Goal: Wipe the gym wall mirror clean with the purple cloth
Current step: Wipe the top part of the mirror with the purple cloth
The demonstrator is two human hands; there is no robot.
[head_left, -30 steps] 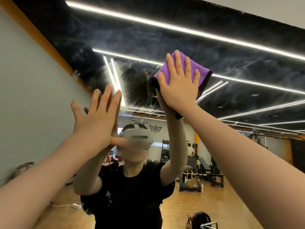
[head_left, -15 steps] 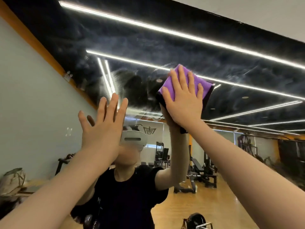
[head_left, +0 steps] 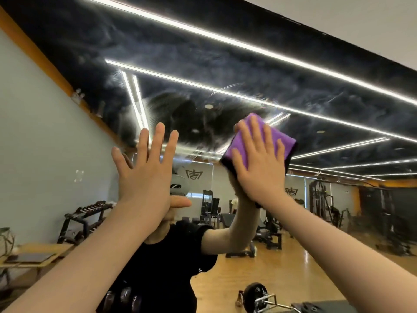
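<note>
Mid-wipe, by the look of it: right hand (head_left: 259,163) flat against the purple cloth (head_left: 274,137), fingers (head_left: 248,136) straight and slightly spread, pinning the folded square to the gym wall mirror (head_left: 225,64) about midway up the glass, well in from its top edge. No curl round the cloth; pressed, not gripped. Left hand (head_left: 146,175) raised beside it, fingers (head_left: 159,141) straight and fanned, holding nothing; whether touching the glass or just short of it, cannot tell. Beyond the cloth, hazy smears and swirls across the upper glass up to the top edge, so much left to do. Next move probably a firm sweep into that cloudy band, palm pressure kept even so the cloth does not slip.
</note>
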